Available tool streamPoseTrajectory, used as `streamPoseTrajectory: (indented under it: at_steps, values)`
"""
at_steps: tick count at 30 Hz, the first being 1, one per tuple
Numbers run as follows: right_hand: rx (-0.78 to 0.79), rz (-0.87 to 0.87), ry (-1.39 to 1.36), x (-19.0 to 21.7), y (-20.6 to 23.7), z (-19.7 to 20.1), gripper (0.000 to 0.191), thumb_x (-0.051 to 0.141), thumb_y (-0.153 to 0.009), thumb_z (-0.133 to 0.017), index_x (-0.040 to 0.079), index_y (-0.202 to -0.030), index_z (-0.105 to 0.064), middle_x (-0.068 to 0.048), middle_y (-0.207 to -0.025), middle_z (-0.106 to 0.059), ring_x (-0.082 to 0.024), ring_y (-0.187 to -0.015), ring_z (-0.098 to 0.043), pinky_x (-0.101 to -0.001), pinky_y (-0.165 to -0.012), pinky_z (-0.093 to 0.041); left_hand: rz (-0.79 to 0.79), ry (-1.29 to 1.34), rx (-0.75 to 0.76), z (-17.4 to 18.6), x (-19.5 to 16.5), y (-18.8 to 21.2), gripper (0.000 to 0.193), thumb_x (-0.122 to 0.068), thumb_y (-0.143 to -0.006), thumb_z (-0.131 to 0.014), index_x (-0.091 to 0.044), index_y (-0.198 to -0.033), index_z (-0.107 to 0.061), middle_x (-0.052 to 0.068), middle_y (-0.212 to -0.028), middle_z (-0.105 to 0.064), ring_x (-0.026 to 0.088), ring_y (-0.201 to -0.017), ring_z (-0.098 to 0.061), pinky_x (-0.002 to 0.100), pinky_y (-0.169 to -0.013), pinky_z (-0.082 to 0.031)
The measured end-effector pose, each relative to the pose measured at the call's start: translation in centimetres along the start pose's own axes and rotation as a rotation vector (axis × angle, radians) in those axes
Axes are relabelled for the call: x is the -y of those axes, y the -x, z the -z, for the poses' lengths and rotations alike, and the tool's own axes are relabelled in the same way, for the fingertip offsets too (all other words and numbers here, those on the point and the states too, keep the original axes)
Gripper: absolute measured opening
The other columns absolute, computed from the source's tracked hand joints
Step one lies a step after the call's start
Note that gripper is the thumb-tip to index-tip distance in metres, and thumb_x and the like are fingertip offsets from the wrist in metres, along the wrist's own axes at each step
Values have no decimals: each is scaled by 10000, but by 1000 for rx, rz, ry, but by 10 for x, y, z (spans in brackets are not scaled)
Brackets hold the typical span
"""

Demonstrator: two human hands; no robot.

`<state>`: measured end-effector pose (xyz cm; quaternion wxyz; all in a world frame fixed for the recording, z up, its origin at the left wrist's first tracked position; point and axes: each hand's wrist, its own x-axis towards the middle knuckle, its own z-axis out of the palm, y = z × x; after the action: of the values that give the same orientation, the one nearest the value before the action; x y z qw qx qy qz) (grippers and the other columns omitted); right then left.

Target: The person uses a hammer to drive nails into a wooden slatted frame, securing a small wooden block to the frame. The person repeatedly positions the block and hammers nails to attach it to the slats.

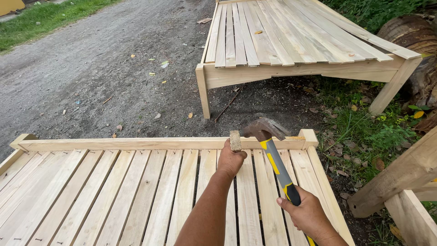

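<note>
The hammer (273, 152) had a rusty brown head and a grey handle striped with yellow, ending in a black grip. The small wooden block (235, 140) was pale tan with a speckled end grain. The near slatted frame (136, 191) was light cream wood streaked with faint brown grain, and the far slatted frame (291, 41) matched it. The ground (91, 68) was dark grey gravel, edged by green grass (41, 18).
</note>
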<state>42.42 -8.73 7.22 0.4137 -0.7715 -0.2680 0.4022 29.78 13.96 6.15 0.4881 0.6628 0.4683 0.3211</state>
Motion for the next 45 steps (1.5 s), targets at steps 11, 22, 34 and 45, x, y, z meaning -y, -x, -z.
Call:
streamPoseTrajectory:
  at_steps: [11, 22, 34, 45]
  values:
    - [-107, 98, 309, -37, -75, -36, 352, 263, -826, -815, 62, -1097, -715, -68, -654, -634, -190, -584, -595, -369, -614, -537, 39, -55, 5, 5, -17, 15, 592, -100, -748, -627, -100, -1334, -547, 152, -1030, -745, 298, -930, -728, 366, -885, -546]
    - [90, -185, 496, -41, -107, -41, 444, 316, -910, -744, 84, -1271, -632, -132, -735, -662, -304, -640, -639, -489, -691, -576, -31, 21, 15, 5, -20, 18, 481, -63, -756, -647, -81, -1229, -568, 104, -1070, -783, 260, -1017, -743, 341, -937, -542]
    - [74, -181, 469, -65, -128, -35, 435, 219, -914, -732, 121, -1308, -574, -132, -678, -698, -248, -424, -592, -424, -440, -509, 49, 7, 31, 7, -34, 29, 545, -100, -786, -660, -109, -1315, -529, 121, -1089, -745, 244, -998, -724, 351, -929, -538]
    - [-50, -1, 342, -21, -104, -34, 362, 336, -871, -784, 68, -1094, -685, -100, -577, -616, -217, -425, -603, -390, -429, -523, 5, -6, -10, 6, -22, 22, 556, -99, -745, -643, -74, -1294, -559, 159, -1071, -742, 307, -990, -715, 372, -914, -540]
